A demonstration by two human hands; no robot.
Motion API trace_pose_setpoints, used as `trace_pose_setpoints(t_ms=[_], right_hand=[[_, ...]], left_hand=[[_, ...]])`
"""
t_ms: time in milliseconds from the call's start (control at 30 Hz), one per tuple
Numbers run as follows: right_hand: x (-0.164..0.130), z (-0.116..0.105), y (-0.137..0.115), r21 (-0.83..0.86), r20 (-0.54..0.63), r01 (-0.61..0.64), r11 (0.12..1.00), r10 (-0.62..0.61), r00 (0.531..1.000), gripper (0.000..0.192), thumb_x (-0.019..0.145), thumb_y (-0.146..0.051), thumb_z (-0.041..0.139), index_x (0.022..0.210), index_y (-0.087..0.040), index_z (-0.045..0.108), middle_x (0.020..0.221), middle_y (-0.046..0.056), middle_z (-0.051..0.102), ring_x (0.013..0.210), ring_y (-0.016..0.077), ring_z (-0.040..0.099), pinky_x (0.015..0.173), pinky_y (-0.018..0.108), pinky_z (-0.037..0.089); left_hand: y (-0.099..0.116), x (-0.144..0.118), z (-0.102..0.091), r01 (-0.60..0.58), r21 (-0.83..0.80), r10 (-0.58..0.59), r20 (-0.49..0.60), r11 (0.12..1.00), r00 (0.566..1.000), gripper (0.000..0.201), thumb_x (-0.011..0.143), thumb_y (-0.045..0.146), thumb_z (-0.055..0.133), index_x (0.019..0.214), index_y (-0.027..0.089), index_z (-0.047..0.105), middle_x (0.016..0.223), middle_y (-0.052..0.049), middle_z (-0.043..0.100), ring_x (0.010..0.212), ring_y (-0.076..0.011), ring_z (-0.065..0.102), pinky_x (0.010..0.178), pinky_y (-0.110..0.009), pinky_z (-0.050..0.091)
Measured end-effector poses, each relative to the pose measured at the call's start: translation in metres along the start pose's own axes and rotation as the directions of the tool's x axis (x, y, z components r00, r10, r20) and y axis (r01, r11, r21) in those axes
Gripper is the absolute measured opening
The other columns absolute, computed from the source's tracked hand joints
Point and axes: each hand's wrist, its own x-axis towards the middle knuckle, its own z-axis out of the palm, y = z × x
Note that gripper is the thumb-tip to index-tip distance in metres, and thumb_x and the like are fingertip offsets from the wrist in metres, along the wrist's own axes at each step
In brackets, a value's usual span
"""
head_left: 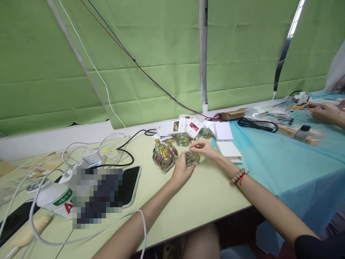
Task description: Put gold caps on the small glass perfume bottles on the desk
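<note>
My left hand [183,169] is closed around a small round glass bottle [192,158], holding it at the table. Over the bottle's neck, my right hand [203,148] has its thumb and fingertips pinched together; what they grip, if anything, is too small to make out. Just left of the hands stands a cluster of several glass bottles with gold caps [165,156]. Behind them, another clear glass bottle [183,139] and a further one [205,132] rest by small white cards with pictures [194,126].
Open white boxes [228,151] lie right of my hands, near a coiled black cable [257,125]. A phone [130,187], white bottle [54,196] and tangled white cords crowd the left. A co-worker's hand [326,113] is at far right over blue cloth [285,162].
</note>
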Motion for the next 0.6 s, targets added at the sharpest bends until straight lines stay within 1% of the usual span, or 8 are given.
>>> trace_pose_setpoints(t_ms=[100,167,267,433,600], right_hand=[[-0.0015,0.0003,-0.0022,-0.032,-0.002,0.006,0.999,-0.006,1.000,0.029,0.057,-0.039,0.075,0.078,-0.019,0.071,0.069,0.000,0.061,0.057,0.0084,0.045,0.053,0.023,0.039],[-0.0019,0.0009,-0.0031,-0.038,-0.007,0.008,0.999,-0.008,1.000,0.033,0.056,-0.038,0.076,0.082,-0.019,0.071,0.074,0.001,0.063,0.060,0.0091,0.046,0.054,0.023,0.039],[-0.0015,0.0014,-0.0033,-0.022,-0.001,0.013,1.000,-0.013,1.000,0.037,0.055,-0.037,0.077,0.087,-0.019,0.070,0.085,0.003,0.066,0.065,0.0101,0.048,0.060,0.024,0.041],[-0.0014,0.0006,-0.0027,0.017,0.038,-0.008,1.000,0.008,0.999,0.042,0.053,-0.034,0.078,0.092,-0.021,0.069,0.095,0.004,0.066,0.069,0.0109,0.051,0.067,0.026,0.045],[-0.0008,0.0005,-0.0012,0.090,0.030,-0.027,0.996,0.024,0.999,0.038,0.058,-0.035,0.076,0.093,-0.022,0.068,0.089,0.003,0.066,0.079,0.0129,0.057,0.079,0.029,0.045]], left_hand=[[0.0011,-0.0002,-0.0004,0.015,0.006,-0.015,0.007,1.000,1.000,0.041,0.070,0.016,0.059,0.105,0.019,0.040,0.101,-0.008,0.057,0.095,-0.0219,0.056,0.081,-0.038,0.046],[0.0019,-0.0004,-0.0006,0.019,0.015,-0.019,0.006,1.000,1.000,0.041,0.070,0.016,0.059,0.106,0.019,0.040,0.101,-0.009,0.057,0.096,-0.0224,0.056,0.081,-0.039,0.045],[0.0027,-0.0004,-0.0009,0.015,0.021,-0.015,0.002,1.000,1.000,0.041,0.070,0.016,0.059,0.106,0.019,0.040,0.102,-0.009,0.057,0.097,-0.0226,0.055,0.082,-0.039,0.045],[0.0027,-0.0001,-0.0011,-0.003,0.018,0.003,0.002,1.000,1.000,0.040,0.069,0.016,0.059,0.105,0.019,0.041,0.103,-0.009,0.057,0.098,-0.0227,0.056,0.082,-0.039,0.045],[0.0013,-0.0002,-0.0004,0.006,0.028,-0.006,0.002,1.000,1.000,0.041,0.070,0.017,0.060,0.105,0.019,0.040,0.102,-0.009,0.057,0.098,-0.0232,0.056,0.082,-0.039,0.046]])
